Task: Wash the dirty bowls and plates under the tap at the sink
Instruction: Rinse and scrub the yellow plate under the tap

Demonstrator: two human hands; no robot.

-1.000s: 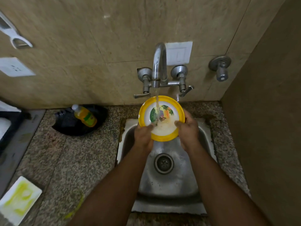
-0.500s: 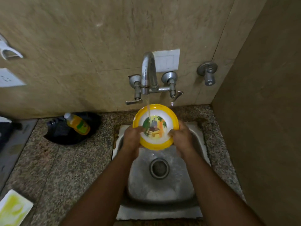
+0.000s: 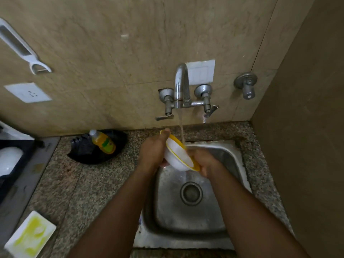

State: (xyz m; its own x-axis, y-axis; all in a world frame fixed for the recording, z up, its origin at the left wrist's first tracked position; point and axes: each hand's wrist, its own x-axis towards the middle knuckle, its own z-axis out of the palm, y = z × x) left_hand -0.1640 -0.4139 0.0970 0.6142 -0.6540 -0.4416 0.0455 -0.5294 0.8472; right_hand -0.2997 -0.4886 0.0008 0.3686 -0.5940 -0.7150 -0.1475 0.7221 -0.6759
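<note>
A yellow-rimmed bowl [image 3: 176, 155] is held over the steel sink [image 3: 230, 157], turned so its white underside faces me. My left hand [image 3: 154, 149] grips its upper left rim, thumb on the top edge. My right hand [image 3: 206, 161] holds the lower right rim. Water runs from the tap [image 3: 181, 84] in a thin stream that passes just right of the bowl's upper rim. The picture inside the bowl is hidden.
A yellow soap bottle [image 3: 103, 141] lies on a black bag [image 3: 83, 149] on the granite counter left of the sink. A white dish with yellow residue [image 3: 30, 234] sits at the counter's near left. A brown wall closes the right side. The drain [image 3: 190, 192] is open.
The bowl has been turned from facing me with its picture showing to its white back facing me. Both hands shifted slightly left and lower in the sink.
</note>
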